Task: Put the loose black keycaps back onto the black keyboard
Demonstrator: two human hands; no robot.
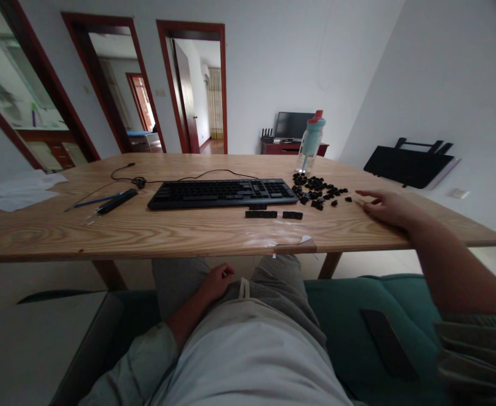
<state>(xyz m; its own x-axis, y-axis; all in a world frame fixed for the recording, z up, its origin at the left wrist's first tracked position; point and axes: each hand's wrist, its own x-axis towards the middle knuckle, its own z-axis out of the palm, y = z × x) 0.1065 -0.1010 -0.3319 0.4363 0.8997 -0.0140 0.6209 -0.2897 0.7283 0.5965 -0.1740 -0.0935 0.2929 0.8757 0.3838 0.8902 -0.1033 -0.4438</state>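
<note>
keyboard (222,193): black, lying flat on the table (167,231), long side roughly parallel to the near edge. key tops too small to tell which seats are bare.

loose keycaps (314,183): black, scattered in a heap just right of the keyboard, a few strays farther right. a long black key (261,214) and a shorter black key (292,215) lie in front of the keyboard's right half, side by side with a gap between; a small dark piece sits between the long one and the keyboard.

right hand (385,207): on the table, right of the keyboard and past the strays, palm down. grip released, fingers extended, fingertips near the outermost keycap, apart from it.

left hand (219,280): below and in front of the keyboard, in the lap, fingers curled. cannot tell whether the grip is clenched or loose.

other items, by the keyboard: bottle (311,141), upright, beyond its right end, behind the heap; cable (138,182), bundled, off its left end; blue pen (98,200) and black tool (118,202), left of it; white papers (20,189), farther left.
</note>
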